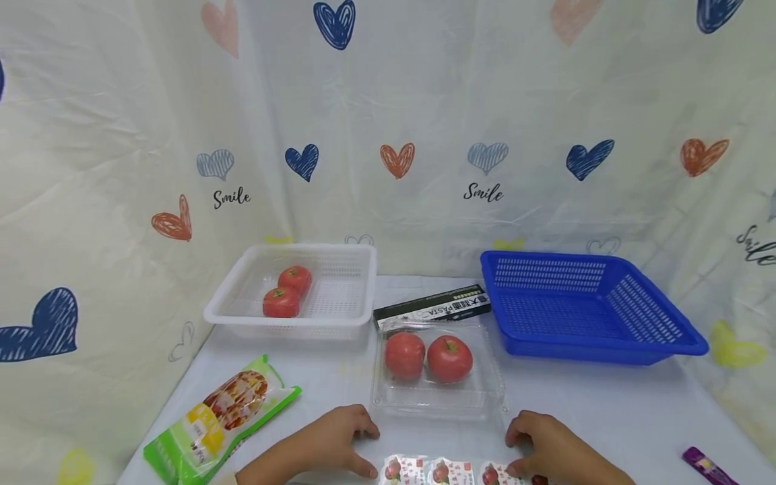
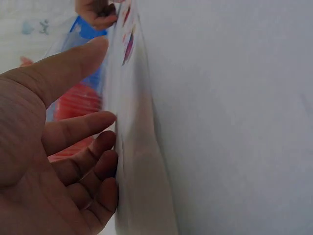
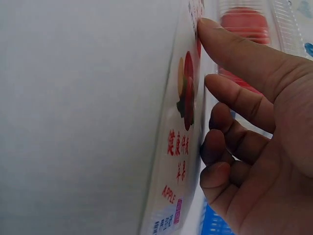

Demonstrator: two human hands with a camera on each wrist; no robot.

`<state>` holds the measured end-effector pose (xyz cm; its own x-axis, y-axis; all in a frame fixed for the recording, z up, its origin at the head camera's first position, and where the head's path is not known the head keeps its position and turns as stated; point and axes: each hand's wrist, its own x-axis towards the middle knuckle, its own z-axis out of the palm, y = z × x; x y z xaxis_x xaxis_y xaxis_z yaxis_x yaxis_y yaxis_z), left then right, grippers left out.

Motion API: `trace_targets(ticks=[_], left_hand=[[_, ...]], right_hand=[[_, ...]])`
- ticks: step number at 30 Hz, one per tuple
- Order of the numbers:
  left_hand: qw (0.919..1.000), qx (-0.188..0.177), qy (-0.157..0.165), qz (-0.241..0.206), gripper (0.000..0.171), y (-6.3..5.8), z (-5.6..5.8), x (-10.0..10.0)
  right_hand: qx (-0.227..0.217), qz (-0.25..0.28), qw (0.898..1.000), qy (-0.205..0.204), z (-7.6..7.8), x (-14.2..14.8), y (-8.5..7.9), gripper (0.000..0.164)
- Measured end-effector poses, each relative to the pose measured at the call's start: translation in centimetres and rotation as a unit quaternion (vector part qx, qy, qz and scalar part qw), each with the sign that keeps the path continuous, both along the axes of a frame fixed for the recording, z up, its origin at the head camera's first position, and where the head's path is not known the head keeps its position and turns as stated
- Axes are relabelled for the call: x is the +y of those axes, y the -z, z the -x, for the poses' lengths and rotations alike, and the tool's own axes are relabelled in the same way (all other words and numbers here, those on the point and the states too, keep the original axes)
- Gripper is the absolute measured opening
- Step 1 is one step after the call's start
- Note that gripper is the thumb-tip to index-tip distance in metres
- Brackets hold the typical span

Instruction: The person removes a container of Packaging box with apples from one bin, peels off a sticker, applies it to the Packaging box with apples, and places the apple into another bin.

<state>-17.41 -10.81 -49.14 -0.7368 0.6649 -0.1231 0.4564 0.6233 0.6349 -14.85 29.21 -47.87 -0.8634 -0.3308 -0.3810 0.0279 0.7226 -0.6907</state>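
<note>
A strip of apple stickers (image 1: 418,469) lies flat at the table's near edge; in the right wrist view the sticker strip (image 3: 176,147) shows a printed apple and the word APPLE. My right hand (image 1: 554,448) rests at its right end, thumb tip on the strip, the other fingers loosely bent on the table. At the left end my left hand (image 1: 336,441) rests with thumb and fingers spread apart, the thumb tip right beside the strip, nothing held. Just beyond both hands stands a clear plastic box (image 1: 436,403) with two apples (image 1: 450,359) inside.
A white basket (image 1: 339,322) with two red fruits (image 1: 281,302) stands back left, a blue basket (image 1: 582,347) back right. Between them lies a black pasta box (image 1: 436,304). A green food bag (image 1: 221,421) is at left, a purple packet (image 1: 706,465) at right.
</note>
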Motion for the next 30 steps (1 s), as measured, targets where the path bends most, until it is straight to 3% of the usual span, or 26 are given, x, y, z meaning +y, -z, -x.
trace_targets(ticks=[3,5,9,14,21,24,27,30], left_hand=[[0.9955,0.074,0.045,0.038,0.05,0.6,-0.8,0.3],[0.9922,0.099,0.059,0.047,0.049,0.8,-1.3,0.6],[0.9889,0.122,0.067,0.052,0.038,0.5,-1.9,1.1],[0.9892,0.123,0.058,0.054,0.031,-0.1,-2.0,1.3],[0.997,0.034,0.036,0.06,0.038,-0.8,-1.7,1.6],[0.9978,-0.012,0.04,0.051,0.037,-1.5,-1.3,1.6],[0.9958,-0.061,0.067,0.011,0.032,-2.6,-0.8,1.6],[0.9882,-0.116,0.089,-0.046,0.026,-3.6,-0.2,1.7]], right_hand=[[-0.001,-0.006,1.0,0.002,-0.2,-0.2,0.3,0.037],[-0.003,-0.015,1.0,0.004,-0.4,-0.4,0.4,0.036],[0.003,-0.025,1.0,-0.002,-0.6,-0.5,0.5,0.034],[0.006,-0.037,0.999,-0.003,-0.7,-0.6,0.4,0.034],[-0.011,-0.035,0.999,0.01,-0.7,-0.8,0.0,0.036],[0.003,-0.033,0.999,-0.01,-0.5,-0.6,-0.4,0.033],[0.026,-0.039,0.998,-0.043,-0.5,-0.6,-1.0,0.026],[0.064,-0.054,0.993,-0.081,-0.5,-1.1,-1.7,0.016]])
